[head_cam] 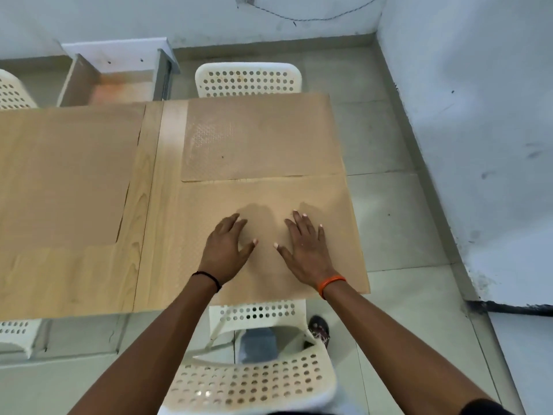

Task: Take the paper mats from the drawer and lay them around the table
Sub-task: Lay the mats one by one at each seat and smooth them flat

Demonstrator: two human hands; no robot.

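A brown paper mat [329,202] lies at the near right end of the light wooden table [149,223]. My left hand [227,250] and my right hand [302,244] both press flat on it with fingers spread. A second mat [263,139] lies just beyond it at the far right end. A third mat [65,175] covers the table's left part. An open drawer [89,82] stands past the table's far edge at the left.
White perforated chairs stand at the near side [254,381], the far side [248,80] and the left edge [12,91]. A grey tiled floor and a white wall [478,115] lie to the right of the table.
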